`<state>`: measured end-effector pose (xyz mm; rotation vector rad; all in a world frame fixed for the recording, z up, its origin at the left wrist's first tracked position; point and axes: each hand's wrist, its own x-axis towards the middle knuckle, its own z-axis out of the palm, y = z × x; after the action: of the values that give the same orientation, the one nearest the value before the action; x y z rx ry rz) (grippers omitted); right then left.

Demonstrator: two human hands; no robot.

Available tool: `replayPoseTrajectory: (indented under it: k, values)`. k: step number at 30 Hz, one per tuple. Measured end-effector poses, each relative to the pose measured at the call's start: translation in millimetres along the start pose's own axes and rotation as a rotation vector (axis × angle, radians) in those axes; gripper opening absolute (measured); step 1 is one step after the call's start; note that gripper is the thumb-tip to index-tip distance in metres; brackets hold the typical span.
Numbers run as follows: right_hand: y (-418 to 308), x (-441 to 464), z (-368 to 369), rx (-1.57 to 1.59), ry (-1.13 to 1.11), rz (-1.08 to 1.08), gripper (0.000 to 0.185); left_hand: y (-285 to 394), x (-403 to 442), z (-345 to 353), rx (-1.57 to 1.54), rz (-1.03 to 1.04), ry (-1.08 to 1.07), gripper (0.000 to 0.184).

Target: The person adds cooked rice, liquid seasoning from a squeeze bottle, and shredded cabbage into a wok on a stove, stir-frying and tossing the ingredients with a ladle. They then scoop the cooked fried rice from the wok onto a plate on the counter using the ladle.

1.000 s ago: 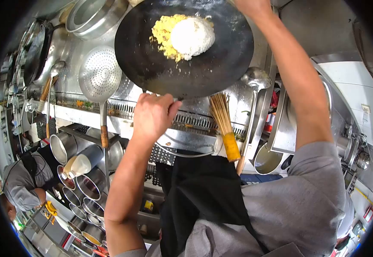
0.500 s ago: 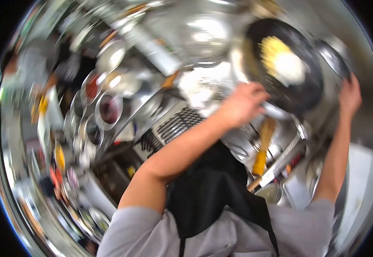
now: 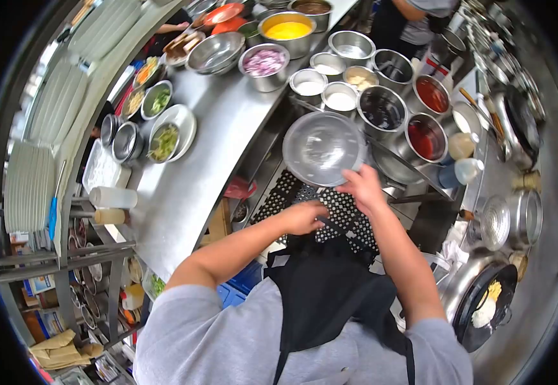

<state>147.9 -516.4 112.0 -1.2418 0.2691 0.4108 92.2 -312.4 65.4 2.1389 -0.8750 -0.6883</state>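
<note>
Bright light glints off the held bowl (image 3: 322, 144), and fisheye edges curve into black

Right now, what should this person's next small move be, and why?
Probably bring the left hand up to steady the bowl: the right hand alone grips its rim, above the floor mat, while the left appears to hold nothing.
</note>
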Motion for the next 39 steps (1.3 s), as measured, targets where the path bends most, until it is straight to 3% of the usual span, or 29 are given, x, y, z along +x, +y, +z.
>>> replayPoseTrajectory:
  k: [3,7,9,12,13,14,15,16,17,18,19,20,21,22,24,26,27,28,29,31,33,35,37,39]
  values:
    - [40.6,98.1,91.4,0.056,-0.185,0.231,0.026,-28.2,-70.0,-34.9,-0.095,-0.198,0.223,0.031]
    - [47.3,170.0,182.3,0.039,-0.234,0.267,0.027,-53.5,-127.7,-35.9,-0.326,-0.395,0.418,0.03]
    - [52.9,174.7,191.5,0.07,-0.26,0.199,0.02,-59.2,-140.2,-35.0,-0.371,-0.467,0.363,0.028]
    - [98.9,127.3,111.2,-0.161,-0.358,0.075,0.025,-66.6,-143.9,-31.3,-0.396,-0.422,0.279,0.03]
    - [167.3,104.7,64.1,0.06,-0.148,0.016,0.025,-67.9,-140.1,-32.9,-0.426,-0.411,0.226,0.03]
    - [228.2,72.3,-20.8,-0.389,-0.15,0.024,0.023,-71.2,-137.3,-33.6,-0.407,-0.419,0.187,0.03]
    - [237.3,4.8,-75.1,-0.414,0.047,0.483,0.025,-76.9,-131.0,-34.0,-0.387,-0.414,0.138,0.031]
    - [275.4,-62.6,-134.7,-0.597,0.171,0.63,0.027,-75.9,-121.7,-40.7,-0.382,-0.437,0.062,0.032]
    - [310.6,-144.4,-187.5,-1.078,0.202,0.757,0.029,-72.8,-109.7,-45.3,-0.371,-0.463,-0.015,0.033]
    - [329.9,-227.4,-218.2,-1.268,0.267,0.96,0.033,-74.3,-94.8,-41.8,-0.352,-0.433,-0.1,0.034]
    - [350.0,-297.3,-237.6,-1.211,0.405,1.158,0.037,-78.7,-80.1,-40.7,-0.329,-0.414,-0.179,0.035]
    - [358.5,-323.7,-240.7,-0.712,0.697,1.218,0.034,-80.1,-62.7,-39.6,-0.305,-0.408,-0.242,0.037]
    - [369.8,-351.2,-244.8,0.045,1.259,0.999,0.034,-73.3,-33.1,-39.8,-0.282,-0.338,-0.306,0.036]
    - [381.4,-379.1,-248.7,0.443,1.667,0.815,0.037,-66.1,4.0,-37.1,-0.262,-0.272,-0.363,0.035]
    - [371.9,-350.9,-230.1,0.768,1.715,0.235,0.04,-41.5,94.0,-28.5,-0.192,-0.079,-0.421,0.033]
    - [356.0,-293.6,-234.4,0.867,1.62,-0.068,0.041,-4.7,205.3,-5.7,-0.143,0.079,-0.4,0.031]
    - [318.9,-264.9,-224.3,0.761,1.597,-0.148,0.036,19.9,257.8,9.9,-0.097,0.197,-0.282,0.036]
    - [336.1,-233.5,-242.8,0.785,1.512,-0.192,0.023,67.0,298.6,19.0,-0.22,0.122,-0.261,0.043]
    - [298.3,-204.5,-235.9,1.022,1.708,-0.109,0.028,112.3,331.0,30.1,-0.338,0.039,-0.248,0.05]
    - [269.7,-209.2,-233.2,0.839,1.816,0.036,0.033,123.5,412.6,86.9,-0.493,0.164,0.061,0.073]
    - [276.6,-258.0,-229.1,0.583,1.495,0.165,0.03,120.5,477.3,135.7,-0.434,0.177,0.338,0.093]
    - [261.5,-330.1,-202.8,0.43,1.077,0.158,0.033,160.5,480.7,170.6,-0.334,0.189,0.568,0.101]
    - [252.7,-403.2,-166.3,0.5,0.981,0.076,0.036,176.6,486.0,188.0,-0.184,0.069,0.705,0.106]
    - [248.3,-469.9,-136.3,0.557,1.157,0.089,0.036,175.4,498.2,197.3,-0.022,0.013,0.817,0.11]
